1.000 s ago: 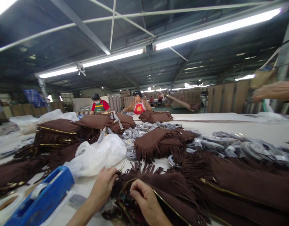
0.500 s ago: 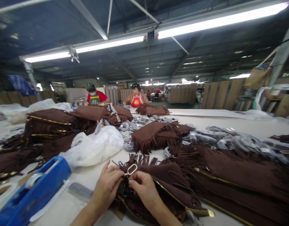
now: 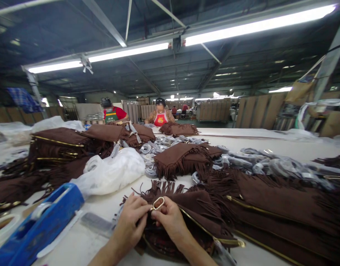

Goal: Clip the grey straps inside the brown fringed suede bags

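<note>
A dark brown fringed bag (image 3: 197,207) with a gold zipper lies in front of me, its mouth gaping toward me. At its left end a gold oval clasp (image 3: 158,203) stands up between my hands. My left hand (image 3: 133,218) pinches the base of the clasp between thumb and index finger. Curled close against the clasp's right side, my right hand (image 3: 170,216) has its fingers pressed together on it. Exactly what lies under the right fingertips is hidden.
A blue tape dispenser (image 3: 48,218) stands at left beside a white plastic bag (image 3: 117,170). More brown fringed bags (image 3: 283,207) are stacked at right. Wrapped grey straps (image 3: 258,162) lie across the table. Two co-workers (image 3: 161,116) are at the far side.
Both hands and the clasp have shifted slightly to the right. My right fingers have moved up closer around the clasp, and the left fingers have drawn nearer to it.
</note>
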`<action>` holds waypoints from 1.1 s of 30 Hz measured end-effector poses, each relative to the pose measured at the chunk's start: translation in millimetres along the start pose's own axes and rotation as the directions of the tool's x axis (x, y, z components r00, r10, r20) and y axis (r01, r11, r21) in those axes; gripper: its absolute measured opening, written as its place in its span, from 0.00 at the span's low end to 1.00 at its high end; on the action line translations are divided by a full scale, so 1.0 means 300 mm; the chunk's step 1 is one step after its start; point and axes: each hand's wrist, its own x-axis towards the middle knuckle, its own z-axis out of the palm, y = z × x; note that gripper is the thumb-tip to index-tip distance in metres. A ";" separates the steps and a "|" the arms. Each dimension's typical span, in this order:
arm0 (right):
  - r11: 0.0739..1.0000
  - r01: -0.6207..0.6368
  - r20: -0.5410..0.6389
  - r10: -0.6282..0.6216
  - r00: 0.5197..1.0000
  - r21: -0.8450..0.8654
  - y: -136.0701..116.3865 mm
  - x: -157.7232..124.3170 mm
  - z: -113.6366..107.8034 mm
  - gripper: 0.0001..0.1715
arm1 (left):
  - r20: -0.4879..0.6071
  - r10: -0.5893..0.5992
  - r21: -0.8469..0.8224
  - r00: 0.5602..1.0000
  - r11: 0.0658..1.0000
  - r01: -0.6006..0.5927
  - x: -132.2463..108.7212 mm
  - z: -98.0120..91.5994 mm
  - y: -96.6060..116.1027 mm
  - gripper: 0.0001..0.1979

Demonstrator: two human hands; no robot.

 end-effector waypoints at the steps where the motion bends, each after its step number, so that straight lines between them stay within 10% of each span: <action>1: 1.000 -0.001 0.001 0.001 1.000 -0.005 0.001 -0.001 -0.001 0.12 | 0.018 -0.075 -0.061 0.997 0.995 0.076 0.005 -0.001 0.010 0.15; 7: 0.998 0.013 -0.007 -0.014 1.000 -0.055 0.003 -0.009 0.007 0.10 | 0.002 -0.425 -0.223 0.905 0.882 0.415 0.050 0.026 0.035 0.12; 18: 0.873 -0.008 -0.080 -0.036 0.996 -0.487 -0.138 -0.056 -0.011 0.14 | -0.022 -0.550 -0.569 0.835 0.694 0.442 0.035 0.001 -0.009 0.14; 25: 0.989 -0.147 0.064 0.148 0.987 -0.016 -0.208 -0.059 0.001 0.17 | -0.061 -0.475 -0.550 0.878 0.750 0.368 0.014 0.002 0.028 0.15; 33: 0.936 -0.217 0.175 0.173 0.969 0.275 -0.210 -0.071 -0.005 0.18 | 0.224 -0.552 -0.775 0.803 0.399 0.490 0.026 0.030 0.017 0.20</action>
